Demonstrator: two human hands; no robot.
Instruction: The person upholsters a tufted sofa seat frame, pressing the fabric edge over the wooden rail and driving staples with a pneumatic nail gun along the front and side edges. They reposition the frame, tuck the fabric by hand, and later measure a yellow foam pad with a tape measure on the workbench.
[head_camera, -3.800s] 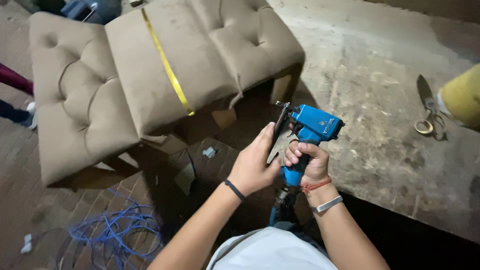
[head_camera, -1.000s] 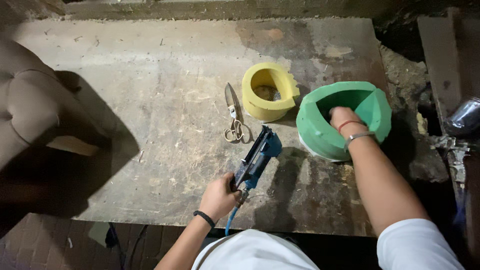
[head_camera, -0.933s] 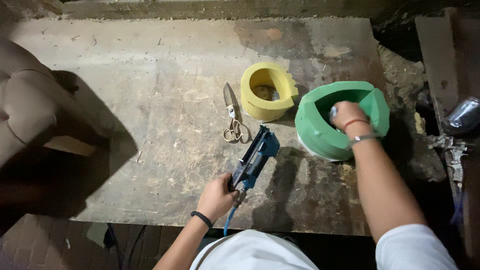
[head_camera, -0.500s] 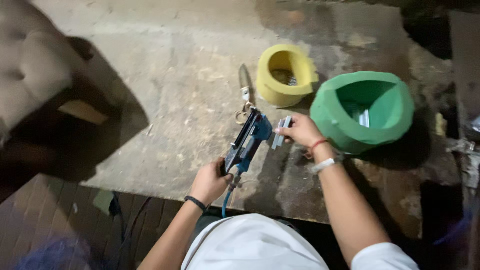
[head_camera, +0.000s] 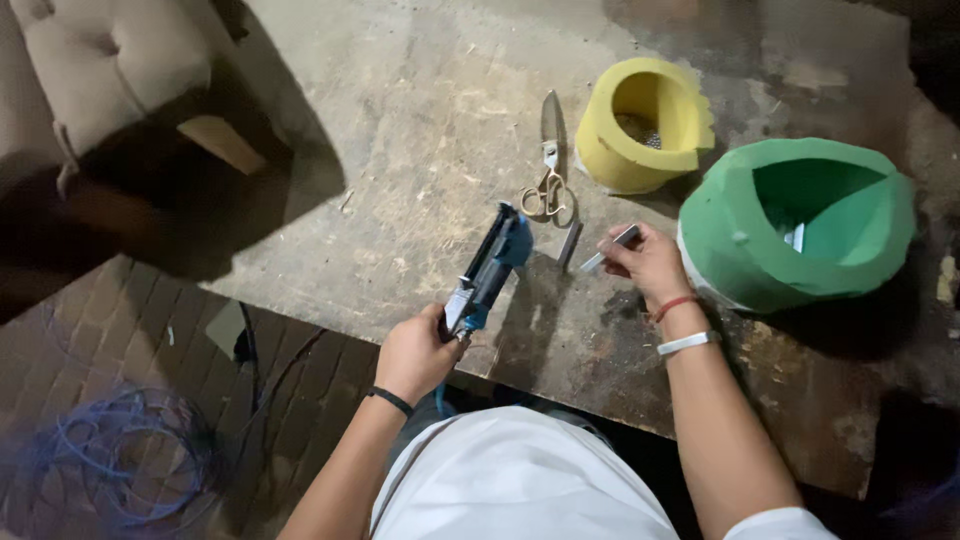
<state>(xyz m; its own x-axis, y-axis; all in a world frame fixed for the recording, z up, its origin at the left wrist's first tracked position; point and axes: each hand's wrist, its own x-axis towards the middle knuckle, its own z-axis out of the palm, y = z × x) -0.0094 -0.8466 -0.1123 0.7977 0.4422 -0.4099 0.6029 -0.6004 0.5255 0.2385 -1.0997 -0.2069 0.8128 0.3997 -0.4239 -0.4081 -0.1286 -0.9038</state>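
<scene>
Plywood bench (head_camera: 400, 180) stands scuffed over brick floor (head_camera: 150, 340).

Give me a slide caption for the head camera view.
Left hand grips blue staple gun; right hand holds staple strip beside green tub.

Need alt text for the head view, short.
A person's left hand grips a blue pneumatic staple gun on a worn wooden workbench, while the right hand holds a thin metal staple strip. Beyond lie steel scissors.
</scene>
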